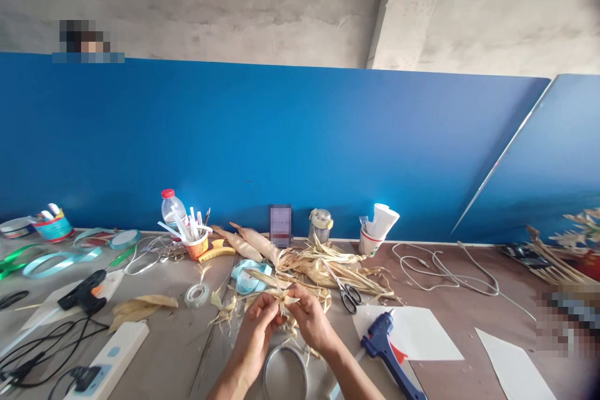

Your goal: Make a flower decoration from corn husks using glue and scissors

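Observation:
My left hand [259,324] and my right hand [307,315] meet low in the middle of the head view, both pinched on a small bundle of dried corn husk strips [284,300]. The fingers of each hand are closed on the husk. Just beyond them lies a pile of dried corn husks [323,265] with black-handled scissors [347,294] on it. A round metal tin [285,375] sits below my wrists.
A blue glue gun [387,345] lies on white paper [417,331] to the right; a black glue gun [83,291] and white power strip [110,356] lie left. A tape roll [197,294], ribbons [56,259], cups of tools [194,239] and white cable [440,269] stand before the blue partition [300,144].

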### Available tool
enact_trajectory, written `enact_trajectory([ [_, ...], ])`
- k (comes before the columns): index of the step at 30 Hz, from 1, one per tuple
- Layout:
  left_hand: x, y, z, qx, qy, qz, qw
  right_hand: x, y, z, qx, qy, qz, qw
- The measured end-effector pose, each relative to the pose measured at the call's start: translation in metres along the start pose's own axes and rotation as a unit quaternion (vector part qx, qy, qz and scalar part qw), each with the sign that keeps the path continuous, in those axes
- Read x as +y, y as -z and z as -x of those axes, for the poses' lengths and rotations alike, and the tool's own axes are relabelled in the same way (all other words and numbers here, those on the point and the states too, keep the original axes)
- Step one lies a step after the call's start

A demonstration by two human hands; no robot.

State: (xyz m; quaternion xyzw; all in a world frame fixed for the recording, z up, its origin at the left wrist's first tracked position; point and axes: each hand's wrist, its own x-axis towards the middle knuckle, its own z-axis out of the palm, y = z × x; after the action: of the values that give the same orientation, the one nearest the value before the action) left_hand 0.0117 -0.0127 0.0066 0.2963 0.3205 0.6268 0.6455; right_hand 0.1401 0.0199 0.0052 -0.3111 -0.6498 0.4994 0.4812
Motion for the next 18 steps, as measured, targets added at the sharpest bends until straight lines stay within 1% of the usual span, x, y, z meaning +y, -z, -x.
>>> enact_trajectory([
  [2, 0.0006, 0.0013, -0.0003, -0.002, 0.005, -0.004, 1.000, 0.0002, -0.0013, -0.0005, 0.000, -0.013, -0.025, 1.000],
  [4, 0.0014, 0.0023, -0.0004, -0.012, 0.013, 0.007, 1.000, 0.0011, -0.0037, -0.0006, -0.012, -0.039, -0.085, 0.996],
  [7, 0.0031, 0.0026, -0.0002, -0.039, 0.028, 0.047, 0.998, 0.0047, -0.0067, -0.0003, -0.038, -0.065, -0.173, 0.982],
  [9, 0.0049, 0.0025, -0.0005, -0.044, 0.023, 0.070, 0.996, 0.0076, -0.0065, -0.0002, -0.024, -0.065, -0.194, 0.979],
  [13, 0.0083, 0.0037, -0.0019, -0.021, -0.007, 0.087, 0.996, 0.0074, -0.0023, -0.0010, 0.037, -0.055, -0.189, 0.980],
  [15, 0.0083, 0.0053, -0.0025, -0.016, -0.012, 0.070, 0.997, 0.0039, -0.0008, -0.0016, 0.031, -0.051, -0.173, 0.983],
  [18, 0.0059, 0.0077, -0.0028, -0.022, -0.008, 0.029, 0.999, -0.0002, 0.0000, -0.0017, -0.001, -0.044, -0.122, 0.992],
])
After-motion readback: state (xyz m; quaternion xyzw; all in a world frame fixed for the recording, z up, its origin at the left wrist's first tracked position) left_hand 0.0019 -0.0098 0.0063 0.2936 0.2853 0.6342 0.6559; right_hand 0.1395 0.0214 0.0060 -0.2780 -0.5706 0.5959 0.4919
